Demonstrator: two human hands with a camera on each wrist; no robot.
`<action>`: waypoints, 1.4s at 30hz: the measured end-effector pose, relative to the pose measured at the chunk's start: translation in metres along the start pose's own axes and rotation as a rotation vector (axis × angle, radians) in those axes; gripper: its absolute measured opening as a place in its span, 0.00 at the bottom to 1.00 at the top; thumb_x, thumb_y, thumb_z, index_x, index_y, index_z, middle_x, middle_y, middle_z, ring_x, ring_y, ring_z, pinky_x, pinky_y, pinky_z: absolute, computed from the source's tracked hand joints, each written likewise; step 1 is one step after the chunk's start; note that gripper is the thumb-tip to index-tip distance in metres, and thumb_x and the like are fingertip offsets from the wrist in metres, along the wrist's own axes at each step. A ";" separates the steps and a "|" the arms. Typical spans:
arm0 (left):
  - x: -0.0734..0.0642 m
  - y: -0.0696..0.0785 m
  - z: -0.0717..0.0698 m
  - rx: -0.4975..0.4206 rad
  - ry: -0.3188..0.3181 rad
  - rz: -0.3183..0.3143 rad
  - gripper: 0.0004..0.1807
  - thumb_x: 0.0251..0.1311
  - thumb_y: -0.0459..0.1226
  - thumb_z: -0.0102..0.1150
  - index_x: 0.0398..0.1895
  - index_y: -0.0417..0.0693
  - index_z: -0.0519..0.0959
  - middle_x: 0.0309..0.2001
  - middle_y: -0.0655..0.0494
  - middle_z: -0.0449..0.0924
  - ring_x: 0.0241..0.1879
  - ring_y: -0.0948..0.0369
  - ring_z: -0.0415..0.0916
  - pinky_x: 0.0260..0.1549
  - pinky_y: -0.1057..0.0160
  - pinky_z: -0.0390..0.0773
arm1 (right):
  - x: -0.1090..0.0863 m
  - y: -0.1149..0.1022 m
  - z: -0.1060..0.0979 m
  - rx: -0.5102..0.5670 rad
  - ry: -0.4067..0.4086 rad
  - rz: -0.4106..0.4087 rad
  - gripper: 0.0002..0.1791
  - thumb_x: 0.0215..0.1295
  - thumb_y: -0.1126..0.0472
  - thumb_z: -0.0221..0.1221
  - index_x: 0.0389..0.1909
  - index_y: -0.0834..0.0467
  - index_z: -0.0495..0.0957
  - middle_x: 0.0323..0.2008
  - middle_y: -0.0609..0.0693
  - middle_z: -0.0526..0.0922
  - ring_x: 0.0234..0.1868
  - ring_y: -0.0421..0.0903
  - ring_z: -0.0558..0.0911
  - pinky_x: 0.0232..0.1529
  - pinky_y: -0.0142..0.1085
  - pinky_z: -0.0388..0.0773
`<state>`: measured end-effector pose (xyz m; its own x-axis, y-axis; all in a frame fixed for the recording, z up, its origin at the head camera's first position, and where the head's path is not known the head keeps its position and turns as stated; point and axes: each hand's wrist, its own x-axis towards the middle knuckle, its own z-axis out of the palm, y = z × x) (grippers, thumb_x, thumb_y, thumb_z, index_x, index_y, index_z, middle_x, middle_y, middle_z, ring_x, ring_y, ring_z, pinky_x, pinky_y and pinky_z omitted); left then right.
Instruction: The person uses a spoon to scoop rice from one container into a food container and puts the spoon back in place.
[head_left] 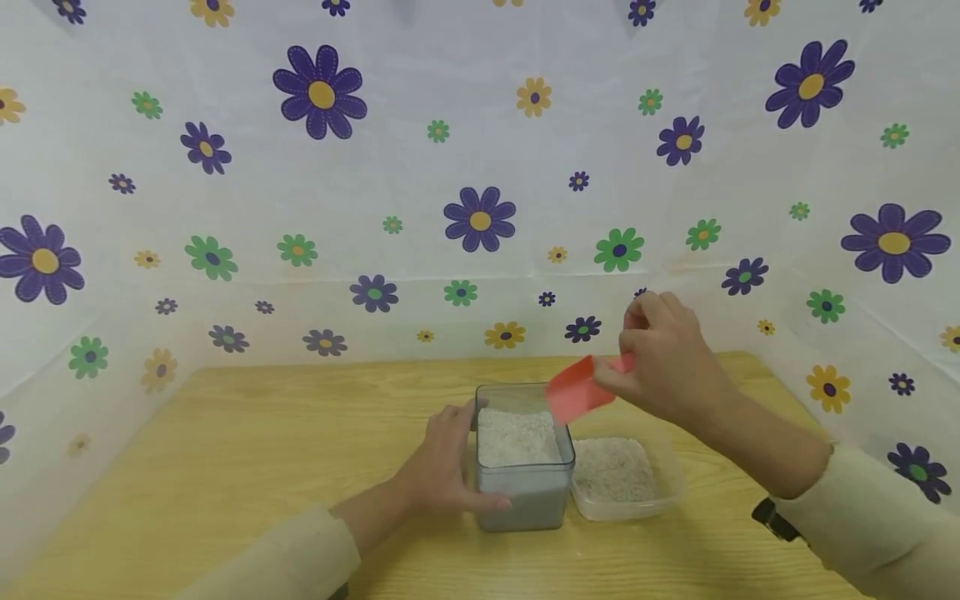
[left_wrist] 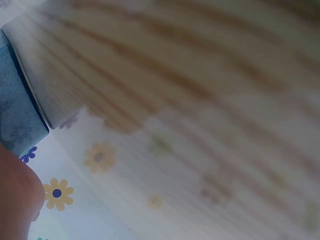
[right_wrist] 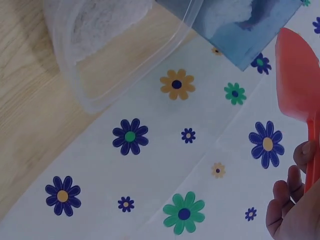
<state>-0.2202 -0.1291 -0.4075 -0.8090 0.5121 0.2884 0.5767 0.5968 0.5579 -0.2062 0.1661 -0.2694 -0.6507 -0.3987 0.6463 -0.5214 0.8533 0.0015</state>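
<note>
My right hand (head_left: 670,358) grips the handle of a red scoop (head_left: 577,392), its blade tilted down over the right rim of a tall clear container (head_left: 525,500). Pale grainy material (head_left: 517,437) fills much of that container. Around the container's left side, my left hand (head_left: 442,467) holds it, thumb across the front and fingers along the side. In the right wrist view the scoop (right_wrist: 298,75) stands blade up, with the fingers curled at its handle. Only part of the left hand (left_wrist: 17,195) shows in the left wrist view, beside the container's wall.
A low clear plastic tub (head_left: 630,510) stands right beside the tall container, with more grainy material (head_left: 613,471) in it. Both stand on a wood-grain table (head_left: 300,442). A white flowered sheet (head_left: 420,167) hangs behind the table and at its sides.
</note>
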 end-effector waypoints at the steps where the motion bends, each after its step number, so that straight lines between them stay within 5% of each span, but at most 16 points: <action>1: 0.000 0.000 0.000 0.000 0.005 0.007 0.67 0.33 0.64 0.76 0.76 0.43 0.55 0.63 0.51 0.68 0.61 0.54 0.61 0.59 0.46 0.69 | 0.000 -0.004 0.003 0.004 0.005 -0.025 0.21 0.49 0.56 0.67 0.06 0.52 0.67 0.30 0.53 0.71 0.37 0.51 0.69 0.41 0.47 0.66; 14: -0.001 -0.001 0.004 -0.001 0.005 0.005 0.65 0.35 0.66 0.75 0.75 0.46 0.57 0.61 0.54 0.69 0.60 0.56 0.62 0.59 0.46 0.68 | 0.012 -0.041 0.038 -0.166 -0.067 -0.274 0.19 0.48 0.51 0.66 0.08 0.53 0.70 0.34 0.49 0.71 0.40 0.49 0.68 0.39 0.42 0.66; 20: -0.001 0.000 0.004 -0.013 0.001 0.019 0.65 0.36 0.65 0.75 0.75 0.46 0.56 0.62 0.55 0.69 0.61 0.57 0.62 0.61 0.46 0.65 | 0.011 -0.046 0.050 -0.232 -0.132 -0.306 0.19 0.48 0.49 0.64 0.07 0.52 0.70 0.33 0.48 0.70 0.38 0.48 0.66 0.38 0.40 0.64; 28: -0.001 0.000 0.001 -0.004 0.006 0.029 0.65 0.35 0.65 0.75 0.75 0.46 0.56 0.61 0.55 0.69 0.59 0.58 0.62 0.59 0.47 0.66 | 0.008 -0.044 0.063 -0.127 -0.245 -0.193 0.20 0.51 0.48 0.64 0.08 0.52 0.71 0.32 0.48 0.71 0.36 0.47 0.66 0.38 0.37 0.65; 36: 0.000 -0.001 -0.002 0.002 0.004 0.014 0.65 0.34 0.65 0.76 0.75 0.47 0.57 0.60 0.55 0.69 0.58 0.57 0.62 0.58 0.48 0.67 | 0.007 -0.040 0.074 0.079 -0.204 -0.223 0.16 0.47 0.54 0.66 0.09 0.52 0.73 0.31 0.46 0.68 0.34 0.45 0.63 0.39 0.35 0.64; 42: 0.001 -0.002 0.000 0.001 0.001 0.031 0.65 0.35 0.65 0.75 0.75 0.45 0.57 0.61 0.54 0.69 0.59 0.57 0.63 0.59 0.47 0.67 | 0.006 -0.039 0.074 0.222 -0.260 -0.139 0.22 0.48 0.54 0.68 0.05 0.50 0.67 0.30 0.45 0.65 0.35 0.43 0.63 0.37 0.35 0.62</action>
<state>-0.2218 -0.1302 -0.4080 -0.7909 0.5297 0.3066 0.6016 0.5811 0.5480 -0.2308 0.1056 -0.3223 -0.6688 -0.6020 0.4362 -0.7031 0.7029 -0.1080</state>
